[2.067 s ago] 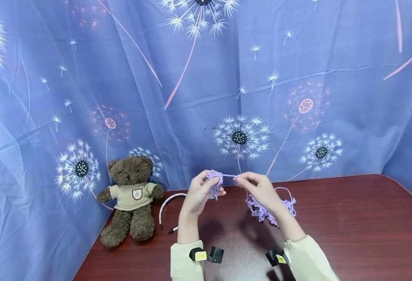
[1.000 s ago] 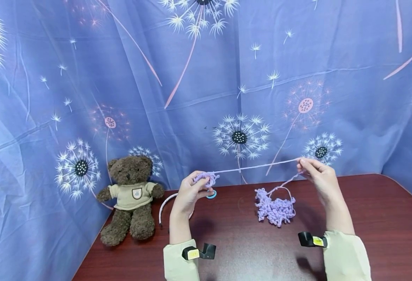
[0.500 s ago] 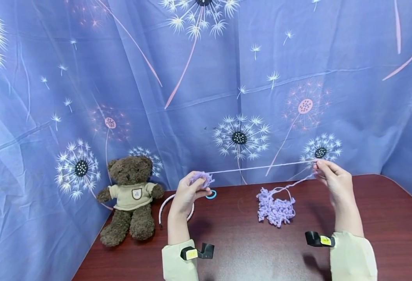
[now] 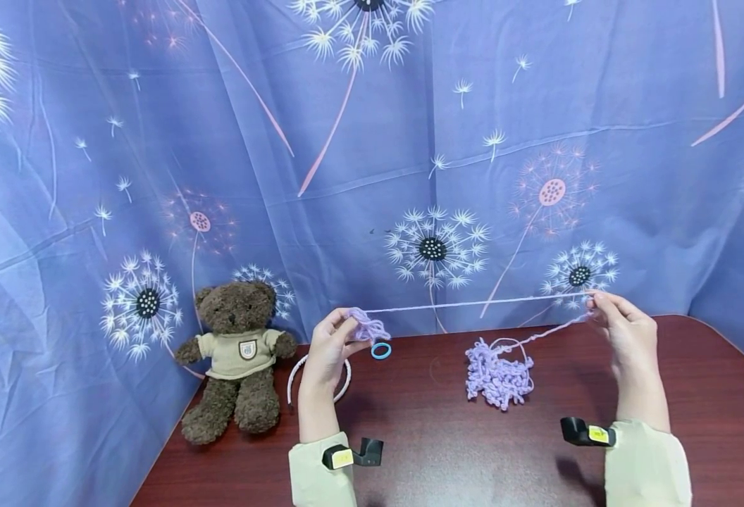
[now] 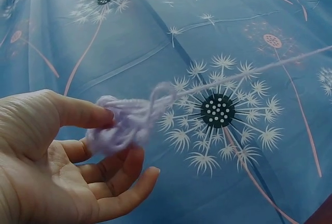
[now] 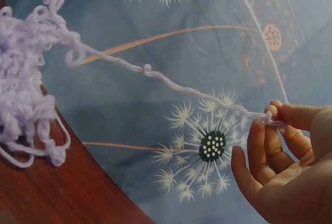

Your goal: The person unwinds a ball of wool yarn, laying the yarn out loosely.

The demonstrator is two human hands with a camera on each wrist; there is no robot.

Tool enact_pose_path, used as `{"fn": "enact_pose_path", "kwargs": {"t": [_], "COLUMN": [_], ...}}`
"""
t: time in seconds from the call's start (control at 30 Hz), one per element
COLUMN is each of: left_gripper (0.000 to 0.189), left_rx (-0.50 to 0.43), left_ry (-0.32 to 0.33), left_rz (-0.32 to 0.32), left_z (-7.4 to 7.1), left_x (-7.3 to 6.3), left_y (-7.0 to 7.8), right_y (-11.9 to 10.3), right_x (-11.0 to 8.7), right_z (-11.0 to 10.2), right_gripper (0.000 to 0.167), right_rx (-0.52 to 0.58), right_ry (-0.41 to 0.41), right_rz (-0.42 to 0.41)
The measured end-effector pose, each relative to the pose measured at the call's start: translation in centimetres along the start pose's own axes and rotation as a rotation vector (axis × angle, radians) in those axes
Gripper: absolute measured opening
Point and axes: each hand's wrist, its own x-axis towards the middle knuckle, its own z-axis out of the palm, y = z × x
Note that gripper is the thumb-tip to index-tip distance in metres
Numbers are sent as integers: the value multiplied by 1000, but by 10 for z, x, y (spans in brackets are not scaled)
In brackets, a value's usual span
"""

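Observation:
My left hand (image 4: 329,348) pinches a small looped bundle of lilac yarn (image 5: 124,123) between thumb and fingers. From that bundle a single strand (image 4: 473,304) runs taut across to my right hand (image 4: 630,338), whose thumb and fingertips pinch it. A twisted length of yarn (image 6: 171,83) hangs from the right fingertips down to a crinkled lilac yarn heap (image 4: 499,374) on the table. In the right wrist view the heap shows at the left, full of loops, and a small knot sits at the pinch.
Behind the left hand lie a light blue ring (image 4: 381,351) and a white headband (image 4: 345,384). A brown teddy bear (image 4: 235,362) sits at the table's left edge. The dark red table (image 4: 461,443) ends at a blue dandelion-print curtain (image 4: 359,232).
My right hand has moved far to the right, drawing the strand out long between the hands. The left hand has shifted slightly left, and the ring and yarn heap have come into fuller view.

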Motion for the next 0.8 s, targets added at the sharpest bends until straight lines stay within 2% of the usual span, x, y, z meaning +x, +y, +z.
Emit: {"fn": "enact_pose_path", "kwargs": {"t": [0.17,0.37,0.6,0.8], "left_gripper": [22,26,24,18], "left_rx": [-25,-77,-70,-51], "left_ry": [8,7,-42,-47], "left_rz": [6,27,39,40], "left_z": [-4,-4,4,14], "left_x": [-2,-3,0,1], "left_y": [4,5,-1,-2], "right_y": [-2,0,10,19], "right_x": [2,1,1,-4], "right_z": [-6,-3,14,38], "right_gripper": [15,21,22,22], "right_rx": [49,-2,-141,-222], "right_ry": [29,21,-93,-148], "right_rz": [5,23,26,5]}}
